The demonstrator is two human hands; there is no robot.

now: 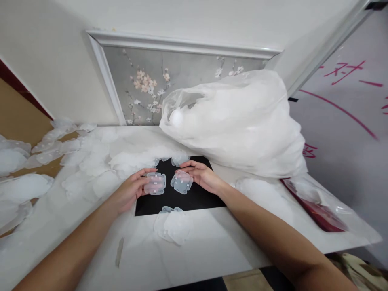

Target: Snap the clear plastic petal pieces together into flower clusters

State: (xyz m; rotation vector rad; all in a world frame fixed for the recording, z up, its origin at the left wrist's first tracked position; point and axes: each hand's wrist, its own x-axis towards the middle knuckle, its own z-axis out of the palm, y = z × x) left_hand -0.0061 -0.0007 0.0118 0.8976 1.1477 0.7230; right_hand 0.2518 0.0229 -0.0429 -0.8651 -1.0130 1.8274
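Note:
Over a black mat [178, 202], my left hand [133, 186] pinches a translucent plastic piece [155, 184] with rounded corners and small slots and dots. Its fingers show through the piece. My right hand [203, 174] grips a second translucent piece [182, 182] of the same sort, tilted, by its upper right edge. A small gap separates the two pieces. Similar pieces [172, 226] overlap in a small stack at the mat's front edge. Another piece [180, 158] lies at the mat's back edge, behind my right hand.
Many translucent pieces [100, 161] are heaped on the white table [145, 250] at left. A large white plastic bag [239, 121] full of pieces stands at the back right. More pieces [260, 194] and a red tray [321, 210] under clear plastic lie at right. Behind is a wall.

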